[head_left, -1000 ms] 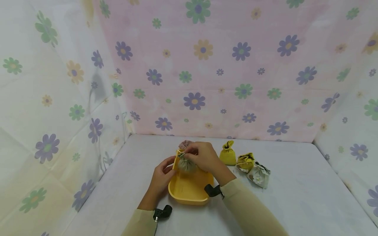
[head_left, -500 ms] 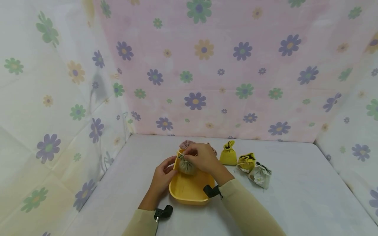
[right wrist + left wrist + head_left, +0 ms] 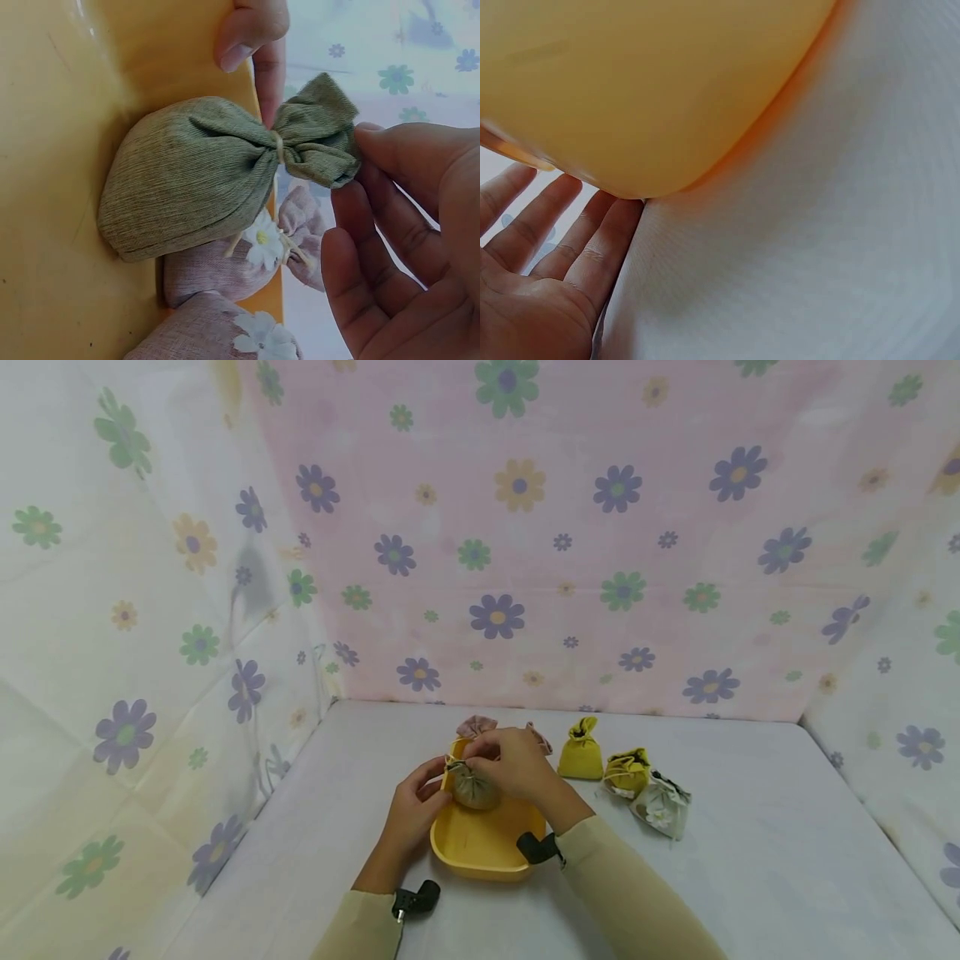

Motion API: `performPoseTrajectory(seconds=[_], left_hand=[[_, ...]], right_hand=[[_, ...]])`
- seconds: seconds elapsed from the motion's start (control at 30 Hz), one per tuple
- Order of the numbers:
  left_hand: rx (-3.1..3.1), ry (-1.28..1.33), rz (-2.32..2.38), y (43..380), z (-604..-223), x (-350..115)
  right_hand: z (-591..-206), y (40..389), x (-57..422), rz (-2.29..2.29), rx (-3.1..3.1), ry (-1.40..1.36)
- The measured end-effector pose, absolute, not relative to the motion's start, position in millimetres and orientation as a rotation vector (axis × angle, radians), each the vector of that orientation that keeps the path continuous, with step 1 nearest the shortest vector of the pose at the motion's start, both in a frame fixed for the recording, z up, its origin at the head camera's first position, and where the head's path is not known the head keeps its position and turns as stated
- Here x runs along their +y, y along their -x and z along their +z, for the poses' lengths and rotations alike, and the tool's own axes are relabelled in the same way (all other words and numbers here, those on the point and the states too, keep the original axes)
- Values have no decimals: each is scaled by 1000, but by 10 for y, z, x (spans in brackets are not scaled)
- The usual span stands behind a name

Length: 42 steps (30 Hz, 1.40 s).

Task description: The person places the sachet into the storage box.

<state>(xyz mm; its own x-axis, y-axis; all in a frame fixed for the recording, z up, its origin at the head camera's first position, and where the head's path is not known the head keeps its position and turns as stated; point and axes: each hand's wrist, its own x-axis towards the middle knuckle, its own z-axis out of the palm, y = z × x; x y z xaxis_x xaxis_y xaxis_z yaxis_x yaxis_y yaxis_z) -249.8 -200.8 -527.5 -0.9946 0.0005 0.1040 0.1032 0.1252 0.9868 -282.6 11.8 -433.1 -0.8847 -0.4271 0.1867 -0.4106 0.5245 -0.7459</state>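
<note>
A small green drawstring pouch (image 3: 476, 791) lies toward the far left of the yellow tray (image 3: 480, 860). My right hand (image 3: 513, 768) pinches its gathered top between thumb and fingers; a thin cord ties the neck, as the right wrist view shows. At the tray's left side my left hand (image 3: 412, 806) holds the rim, thumb over the edge and fingers (image 3: 592, 251) against the outer wall. Two pinkish pouches with white flowers, one mauve pouch (image 3: 214, 274) and another beside it (image 3: 199, 330), lie by the green one in the tray, partly hidden by my right hand in the head view.
To the right of the tray stand a yellow pouch (image 3: 580, 756), a second yellow pouch (image 3: 627, 772) with an open-looking top, and a whitish pouch (image 3: 662, 808) with a white flower. Flower-printed cloth (image 3: 555, 568) walls in the white table (image 3: 750, 877).
The green pouch has come down slightly toward the tray floor, with my right hand sinking a little along with it. My left hand has kept its place on the rim.
</note>
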Motion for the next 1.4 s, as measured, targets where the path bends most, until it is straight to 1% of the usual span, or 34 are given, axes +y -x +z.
performPoseTrajectory(seconds=[0.3,0.67,1.07,1.4], left_hand=[[-2300,90,-2026,2495,-5283,-2012],[-2325,71,-1989,2484,-5260,-2000],[-2347,54,-1952,2487,-5269,-1976],[-2351,39,-1937,2492,-5263,-1977]], right_hand=[[-4301,2813,128,-1335,2718,692],[-4239,2724,255,-1410,2713,761],[-4222,2572,596,-1556,2693,863],[-4211,2471,899,-1515,2904,908]])
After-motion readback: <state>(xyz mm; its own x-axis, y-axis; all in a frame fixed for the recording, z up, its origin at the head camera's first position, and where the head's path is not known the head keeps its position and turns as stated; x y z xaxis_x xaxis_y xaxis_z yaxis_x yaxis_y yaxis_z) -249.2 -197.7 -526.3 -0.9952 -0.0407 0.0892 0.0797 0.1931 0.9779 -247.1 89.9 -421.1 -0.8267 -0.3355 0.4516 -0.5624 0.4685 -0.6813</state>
